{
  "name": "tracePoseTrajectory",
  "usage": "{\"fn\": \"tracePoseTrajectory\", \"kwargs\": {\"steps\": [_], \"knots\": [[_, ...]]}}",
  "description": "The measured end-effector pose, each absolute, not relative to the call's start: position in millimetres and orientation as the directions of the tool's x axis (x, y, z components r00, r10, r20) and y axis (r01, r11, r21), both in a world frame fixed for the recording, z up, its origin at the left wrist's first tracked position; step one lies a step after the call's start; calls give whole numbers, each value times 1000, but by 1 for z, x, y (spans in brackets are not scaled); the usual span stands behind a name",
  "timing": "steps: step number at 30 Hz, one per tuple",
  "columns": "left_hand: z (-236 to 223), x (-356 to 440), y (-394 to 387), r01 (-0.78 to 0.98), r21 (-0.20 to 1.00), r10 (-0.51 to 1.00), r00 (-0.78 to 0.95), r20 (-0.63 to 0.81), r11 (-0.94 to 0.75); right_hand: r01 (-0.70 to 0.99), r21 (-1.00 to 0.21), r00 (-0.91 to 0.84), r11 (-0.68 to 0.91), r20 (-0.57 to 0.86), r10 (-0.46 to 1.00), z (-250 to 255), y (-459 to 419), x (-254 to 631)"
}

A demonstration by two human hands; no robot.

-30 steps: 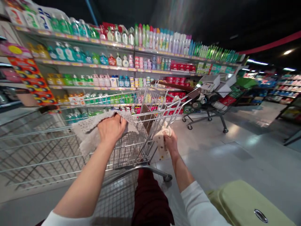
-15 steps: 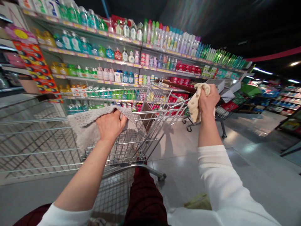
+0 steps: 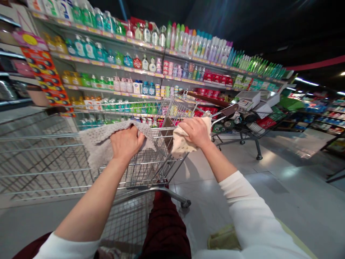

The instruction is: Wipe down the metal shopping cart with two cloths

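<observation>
In front of me stands a metal wire shopping cart (image 3: 67,183). My left hand (image 3: 125,142) is closed on its top side rail, with a grey dotted cloth (image 3: 98,145) draped over the rail under the fingers. A cream spotted cloth (image 3: 179,144) is in my right hand (image 3: 195,131), which presses it round the rail near the cart's handle end. The brown handle end piece (image 3: 230,109) shows just right of that hand. What lies beneath both cloths is hidden. One leg in dark red trousers (image 3: 165,223) is beside the cart's lower frame.
Shelves of bottles (image 3: 140,64) line the wall behind the cart. Another cart (image 3: 256,133), loaded with boxes and packets, stands to the right on the tiled floor (image 3: 283,201). A caster wheel (image 3: 185,204) sits near my leg. An olive-green item (image 3: 225,237) is low at the front.
My right hand has moved left and slightly down with the cream cloth, from the handle's end to the rail nearer my left hand. The left hand has stayed in place.
</observation>
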State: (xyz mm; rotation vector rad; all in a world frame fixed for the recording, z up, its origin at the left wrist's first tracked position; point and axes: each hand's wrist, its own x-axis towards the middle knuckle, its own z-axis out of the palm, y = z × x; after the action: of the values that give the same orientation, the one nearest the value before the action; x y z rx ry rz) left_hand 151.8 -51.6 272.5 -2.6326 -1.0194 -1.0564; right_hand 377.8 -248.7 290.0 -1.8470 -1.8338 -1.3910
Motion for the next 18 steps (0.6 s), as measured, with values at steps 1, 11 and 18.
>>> {"fn": "tracePoseTrajectory", "kwargs": {"steps": [1, 11, 18], "knots": [[272, 152, -52, 630, 125, 543, 532, 650, -767, 848, 484, -218, -218, 691, 689, 295, -258, 389], [269, 158, -54, 621, 178, 562, 504, 655, -764, 797, -164, 267, -582, 959, 95, 389, -356, 479], [266, 159, -54, 602, 213, 555, 466, 689, -770, 732, -675, 606, -96, 709, -361, 349, -293, 487]]}}
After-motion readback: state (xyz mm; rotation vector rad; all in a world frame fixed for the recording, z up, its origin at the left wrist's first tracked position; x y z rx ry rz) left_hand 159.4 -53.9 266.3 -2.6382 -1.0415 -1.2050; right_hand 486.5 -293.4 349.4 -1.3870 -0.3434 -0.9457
